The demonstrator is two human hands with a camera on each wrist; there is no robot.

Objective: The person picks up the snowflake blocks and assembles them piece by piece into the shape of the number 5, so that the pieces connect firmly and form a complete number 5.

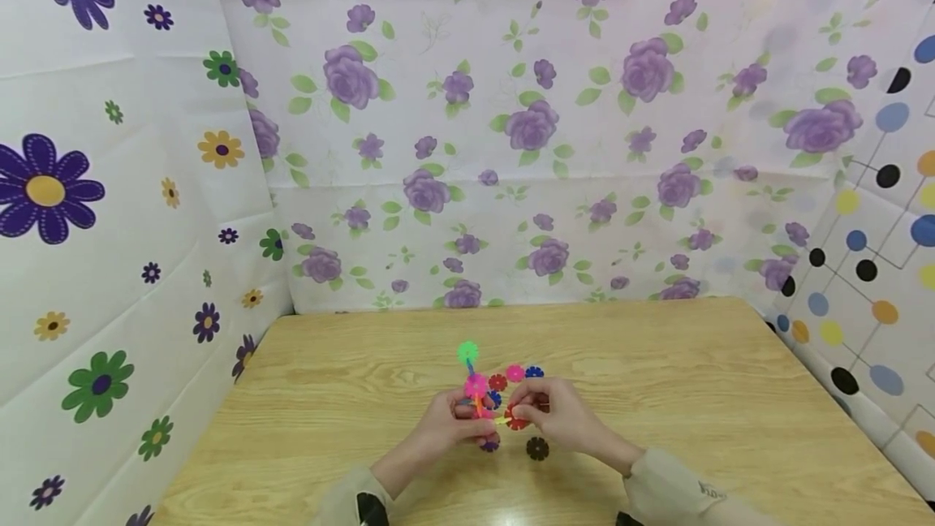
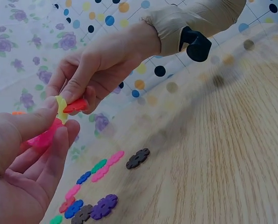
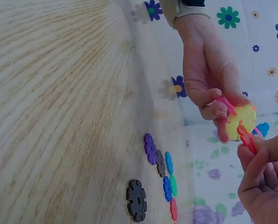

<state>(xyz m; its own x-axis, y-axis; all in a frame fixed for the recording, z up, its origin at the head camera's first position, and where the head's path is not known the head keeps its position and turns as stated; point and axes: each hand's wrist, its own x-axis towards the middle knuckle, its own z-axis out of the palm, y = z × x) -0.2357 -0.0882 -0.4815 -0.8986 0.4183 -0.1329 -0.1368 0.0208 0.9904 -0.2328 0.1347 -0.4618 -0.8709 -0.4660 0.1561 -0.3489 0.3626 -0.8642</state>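
Note:
My left hand (image 1: 447,422) holds a joined piece of flower-shaped plastic discs, gripping it by a pink disc (image 2: 45,134). The piece rises above the fingers through another pink disc (image 1: 476,385) to a green disc (image 1: 467,351) at its top. From the held part a yellow disc (image 3: 240,122) sticks out toward my right hand (image 1: 564,412). That hand pinches a red disc (image 1: 515,419) between thumb and fingers, its edge right at the yellow disc's rim. In the right wrist view the red disc stands crosswise to the yellow one. Fingers hide part of both.
Several loose discs lie on the wooden table (image 1: 351,364) around and beyond the hands: a black one (image 1: 537,449) nearest the right hand, a purple one (image 2: 104,206), a red one (image 1: 497,382) and a pink one (image 1: 515,372). Patterned cloths (image 1: 453,136) hang behind and at both sides.

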